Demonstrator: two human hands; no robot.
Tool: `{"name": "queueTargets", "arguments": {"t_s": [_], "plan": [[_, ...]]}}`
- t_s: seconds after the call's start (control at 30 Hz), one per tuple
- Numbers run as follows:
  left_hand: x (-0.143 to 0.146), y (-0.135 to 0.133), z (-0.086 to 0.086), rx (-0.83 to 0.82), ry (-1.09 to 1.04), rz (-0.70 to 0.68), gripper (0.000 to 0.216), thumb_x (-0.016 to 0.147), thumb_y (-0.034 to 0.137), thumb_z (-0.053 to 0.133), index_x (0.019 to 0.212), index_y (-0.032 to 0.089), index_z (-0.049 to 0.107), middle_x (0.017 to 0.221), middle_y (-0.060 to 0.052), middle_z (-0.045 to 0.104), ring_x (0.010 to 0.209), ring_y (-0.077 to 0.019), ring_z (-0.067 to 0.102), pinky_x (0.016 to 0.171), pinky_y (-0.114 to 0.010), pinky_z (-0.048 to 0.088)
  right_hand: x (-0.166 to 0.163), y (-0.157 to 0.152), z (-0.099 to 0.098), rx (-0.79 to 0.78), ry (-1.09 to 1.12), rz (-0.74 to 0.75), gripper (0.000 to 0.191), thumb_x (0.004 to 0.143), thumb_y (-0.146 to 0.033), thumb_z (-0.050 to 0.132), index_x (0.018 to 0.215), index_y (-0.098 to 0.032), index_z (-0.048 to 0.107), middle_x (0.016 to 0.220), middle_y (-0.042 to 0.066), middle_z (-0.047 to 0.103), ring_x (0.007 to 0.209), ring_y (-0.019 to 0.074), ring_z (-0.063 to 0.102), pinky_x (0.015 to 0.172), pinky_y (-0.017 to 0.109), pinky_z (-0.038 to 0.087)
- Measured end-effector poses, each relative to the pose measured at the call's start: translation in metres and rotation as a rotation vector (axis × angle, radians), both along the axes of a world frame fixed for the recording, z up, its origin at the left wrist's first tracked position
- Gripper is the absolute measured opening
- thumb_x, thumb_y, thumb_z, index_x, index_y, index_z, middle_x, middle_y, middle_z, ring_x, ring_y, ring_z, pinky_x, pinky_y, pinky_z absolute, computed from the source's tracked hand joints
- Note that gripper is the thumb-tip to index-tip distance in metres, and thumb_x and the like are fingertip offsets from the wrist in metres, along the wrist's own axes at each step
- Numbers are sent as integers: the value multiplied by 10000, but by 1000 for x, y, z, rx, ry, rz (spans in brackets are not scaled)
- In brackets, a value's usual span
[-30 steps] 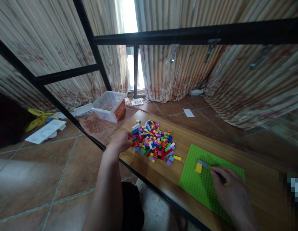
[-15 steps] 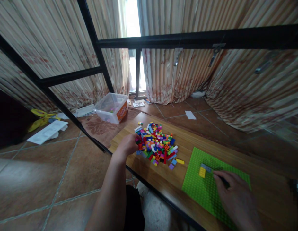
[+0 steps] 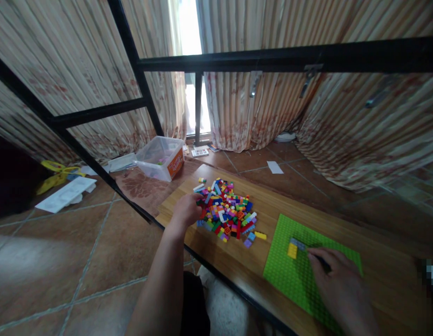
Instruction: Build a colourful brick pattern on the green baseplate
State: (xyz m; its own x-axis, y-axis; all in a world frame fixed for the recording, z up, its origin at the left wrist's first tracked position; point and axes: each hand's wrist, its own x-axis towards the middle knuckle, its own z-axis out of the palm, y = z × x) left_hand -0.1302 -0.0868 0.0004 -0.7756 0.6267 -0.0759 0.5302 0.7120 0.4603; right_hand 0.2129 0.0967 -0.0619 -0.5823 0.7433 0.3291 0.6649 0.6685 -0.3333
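Several loose toy bricks in many colours form a pile (image 3: pixel 225 210) on the wooden table. At the pile's left edge is my left hand (image 3: pixel 186 210), fingers curled in among the bricks and their tips hidden. Over the right part of a green baseplate (image 3: pixel 282 270) my right hand (image 3: pixel 337 275) has its thumb and fingers drawn together. Something dark shows between them, too unclear to name. Just left of those fingertips, a grey-blue brick (image 3: pixel 298 243) sits on the baseplate, against a yellow brick (image 3: pixel 292 251).
Beyond the table's left end, a clear plastic bin (image 3: pixel 157 161) with an orange label stands on a patterned mat (image 3: pixel 137 186). Black metal bars (image 3: pixel 272 60) cross in front of the curtains (image 3: pixel 237 107). A white tray-like piece (image 3: pixel 66 193) lies on the tiled floor at left.
My left hand has shifted slightly at the pile's edge, and the red brick by its fingers shows less. My right hand keeps its place over the baseplate. The view has moved a little.
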Motion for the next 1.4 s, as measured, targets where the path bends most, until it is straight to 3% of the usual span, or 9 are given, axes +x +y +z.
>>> {"name": "queueTargets", "arguments": {"t_s": [0.17,0.37,0.67,0.87,0.97,1.07,1.17,1.3,1.4], "plan": [[-9,0,-5,235,-76,89,446,736,167,628,1176,178,695,894,-68,714,778,-178,630,722,-269,471,-3,-1,2,15,18,-1,405,893,-468,368,905,-193,664,977,118,685,937,293,613,898,464,466],[6,21,-4,529,-200,96,426,730,178,643,1152,154,692,899,-55,691,681,-128,601,659,-235,478,-4,-3,4,2,40,-6,398,895,-453,378,892,-186,672,966,120,684,921,288,613,889,467,469],[26,56,-11,550,-43,-19,368,700,156,692,1068,163,691,897,-60,696,734,-158,633,722,-275,503,-4,-3,2,9,52,-18,374,896,-440,400,890,-195,682,966,110,675,907,278,595,864,450,471],[30,63,-9,636,-65,-8,286,744,290,697,1000,163,698,855,-62,698,738,-171,640,681,-268,500,-6,-5,5,-2,115,-1,352,900,-423,423,868,-194,687,942,106,678,892,267,597,846,438,475],[35,67,-6,726,-132,4,249,783,269,643,1004,165,695,875,-63,693,727,-158,642,652,-250,493,-6,-7,11,-9,172,-13,342,911,-413,433,872,-188,687,925,103,682,883,256,607,840,423,479],[52,74,-4,835,-273,-64,265,778,235,631,1033,176,672,895,-43,676,693,-132,635,621,-227,490,-5,-9,19,-11,253,-62,324,914,-409,457,894,-181,686,935,102,686,888,243,618,844,409,483],[85,81,-1,890,-583,-166,280,777,246,636,1047,171,642,918,-28,655,661,-115,636,610,-232,513,-5,-14,27,-54,349,-84,296,909,-409,489,909,-189,687,928,86,690,891,227,626,854,397,484],[134,88,2,673,-1065,-344,281,773,250,681,1027,138,634,739,-3,645,612,-108,636,587,-219,508,-8,-26,38,-210,447,-29,254,893,-415,537,943,-218,689,947,65,688,913,215,628,861,394,487],[158,88,0,544,-1296,-320,300,760,247,722,1021,124,638,752,-24,669,619,-109,646,595,-223,508,-11,-37,45,-360,466,64,263,870,-415,585,1039,-237,680,1036,70,681,963,220,625,884,411,489]]}}
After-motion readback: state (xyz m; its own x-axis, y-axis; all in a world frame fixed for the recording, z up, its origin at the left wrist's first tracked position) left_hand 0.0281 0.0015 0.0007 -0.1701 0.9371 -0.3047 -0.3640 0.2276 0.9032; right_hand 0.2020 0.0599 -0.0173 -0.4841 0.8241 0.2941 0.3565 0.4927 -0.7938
